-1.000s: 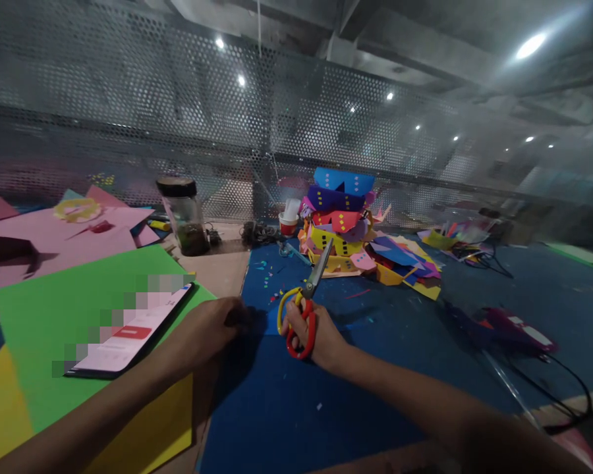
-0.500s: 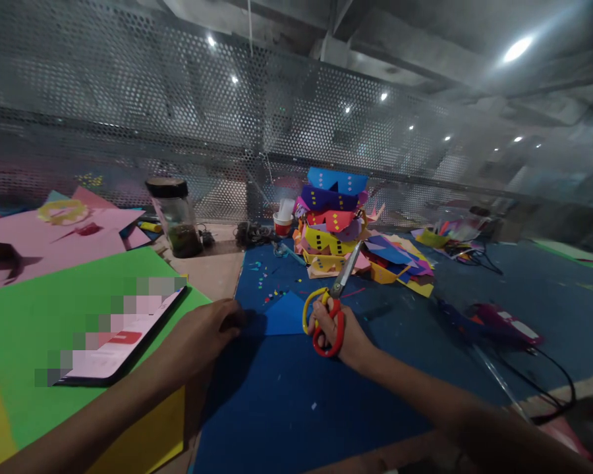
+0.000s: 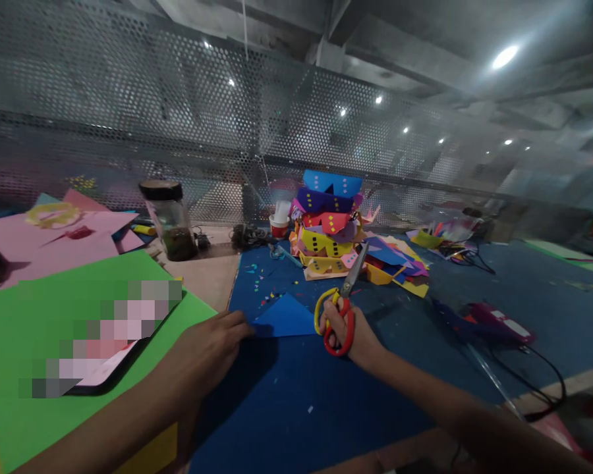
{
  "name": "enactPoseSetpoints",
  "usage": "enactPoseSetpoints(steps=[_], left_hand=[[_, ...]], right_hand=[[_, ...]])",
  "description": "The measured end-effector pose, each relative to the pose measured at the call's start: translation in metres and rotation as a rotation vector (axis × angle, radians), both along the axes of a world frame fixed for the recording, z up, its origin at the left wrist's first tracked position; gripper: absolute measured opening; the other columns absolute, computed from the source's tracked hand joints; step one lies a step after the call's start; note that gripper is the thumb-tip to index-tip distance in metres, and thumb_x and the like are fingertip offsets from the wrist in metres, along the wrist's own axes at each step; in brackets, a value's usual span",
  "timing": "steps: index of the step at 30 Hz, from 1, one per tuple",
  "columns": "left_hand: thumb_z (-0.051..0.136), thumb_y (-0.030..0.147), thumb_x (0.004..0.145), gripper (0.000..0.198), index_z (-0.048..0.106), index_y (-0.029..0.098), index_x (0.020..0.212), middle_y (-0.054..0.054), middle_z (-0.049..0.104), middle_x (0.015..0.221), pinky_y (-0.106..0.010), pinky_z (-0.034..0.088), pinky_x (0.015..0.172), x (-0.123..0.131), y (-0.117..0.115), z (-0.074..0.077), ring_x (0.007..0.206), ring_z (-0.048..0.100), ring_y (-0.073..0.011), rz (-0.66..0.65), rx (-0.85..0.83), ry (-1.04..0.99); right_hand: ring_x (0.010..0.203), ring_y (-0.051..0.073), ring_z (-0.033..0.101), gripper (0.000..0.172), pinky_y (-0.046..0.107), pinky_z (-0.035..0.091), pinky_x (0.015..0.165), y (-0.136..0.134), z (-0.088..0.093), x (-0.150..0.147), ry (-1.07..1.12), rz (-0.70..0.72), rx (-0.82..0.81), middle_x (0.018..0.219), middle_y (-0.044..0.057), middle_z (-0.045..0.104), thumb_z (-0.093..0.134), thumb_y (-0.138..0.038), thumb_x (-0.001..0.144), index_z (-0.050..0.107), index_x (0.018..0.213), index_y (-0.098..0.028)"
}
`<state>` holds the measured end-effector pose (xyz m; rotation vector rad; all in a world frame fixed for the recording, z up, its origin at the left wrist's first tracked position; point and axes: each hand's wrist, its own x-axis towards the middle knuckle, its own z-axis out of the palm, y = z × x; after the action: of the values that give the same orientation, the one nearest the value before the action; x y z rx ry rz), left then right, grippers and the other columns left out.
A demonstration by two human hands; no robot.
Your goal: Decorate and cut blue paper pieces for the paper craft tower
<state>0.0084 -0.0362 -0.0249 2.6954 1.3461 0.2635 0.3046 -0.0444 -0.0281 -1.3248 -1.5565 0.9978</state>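
Observation:
A folded blue paper triangle lies on the dark blue mat between my two hands. My left hand is closed at the triangle's left corner, its fingertips on the paper. Scissors with one yellow and one red handle are gripped in my right hand, at the triangle's right corner. Their blades point up and away, looking closed. Just beyond the triangle are small coloured paper bits.
Behind stands a stack of coloured paper crowns, with loose sheets beside it. At left are a phone on green paper and a jar. A maroon glue gun with a cable lies right.
My left hand has moved right onto the triangle's left corner. My right hand and the scissors have shifted slightly right. The whole view has turned a little.

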Motion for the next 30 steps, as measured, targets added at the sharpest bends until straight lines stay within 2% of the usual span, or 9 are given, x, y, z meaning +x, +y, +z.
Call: enactPoseSetpoints(steps=[2,8,14,18,23,30], left_hand=[[0.040,0.007,0.092,0.045,0.073,0.023,0.118,-0.010,0.068,0.100,-0.039,0.052,0.084,0.005,-0.005,0.001,0.096,0.066,-0.0270,-0.044,0.022,0.065],[0.034,0.001,0.092,0.048,0.074,0.013,0.116,-0.016,0.065,0.107,-0.047,0.053,0.090,0.016,-0.017,0.009,0.098,0.062,-0.0313,-0.084,0.011,0.164],[0.045,0.003,0.089,0.038,0.074,0.012,0.112,-0.016,0.065,0.104,-0.046,0.053,0.091,0.018,-0.021,0.012,0.095,0.061,-0.0301,-0.069,0.015,0.240],[0.043,0.002,0.092,0.041,0.072,0.014,0.119,-0.014,0.066,0.106,-0.045,0.053,0.093,0.017,-0.023,0.013,0.097,0.062,-0.0280,-0.072,0.021,0.207],[0.046,0.003,0.093,0.050,0.066,0.017,0.136,-0.014,0.066,0.109,-0.047,0.056,0.086,0.017,-0.024,0.014,0.094,0.063,-0.0293,-0.087,0.049,0.215],[0.042,0.003,0.094,0.044,0.073,0.014,0.123,-0.015,0.067,0.108,-0.051,0.056,0.091,0.022,-0.023,0.013,0.094,0.063,-0.0304,-0.090,0.085,0.224]], right_hand=[[0.044,0.012,0.050,0.057,0.024,0.039,0.044,0.000,0.000,-0.004,0.019,-0.008,-0.001,0.052,-0.001,0.053,0.052,-0.065,0.099,0.062,0.068,-0.019],[0.046,0.011,0.051,0.056,0.022,0.040,0.046,0.004,-0.003,-0.031,0.041,0.085,-0.021,0.053,-0.003,0.052,0.046,-0.062,0.103,0.062,0.073,-0.018],[0.046,0.011,0.052,0.055,0.021,0.043,0.049,0.011,-0.001,-0.067,0.030,0.188,0.025,0.051,-0.003,0.052,0.046,-0.060,0.104,0.063,0.072,-0.018],[0.047,0.010,0.052,0.056,0.021,0.042,0.049,0.010,-0.002,-0.062,0.052,0.185,0.018,0.053,-0.003,0.053,0.047,-0.062,0.102,0.063,0.072,-0.018],[0.047,0.011,0.053,0.058,0.021,0.042,0.048,0.005,-0.005,-0.044,0.038,0.129,-0.011,0.055,-0.002,0.053,0.046,-0.065,0.102,0.063,0.073,-0.018],[0.048,0.011,0.053,0.056,0.022,0.044,0.050,0.009,-0.003,-0.062,0.066,0.209,0.013,0.055,-0.003,0.054,0.046,-0.063,0.102,0.063,0.075,-0.018]])
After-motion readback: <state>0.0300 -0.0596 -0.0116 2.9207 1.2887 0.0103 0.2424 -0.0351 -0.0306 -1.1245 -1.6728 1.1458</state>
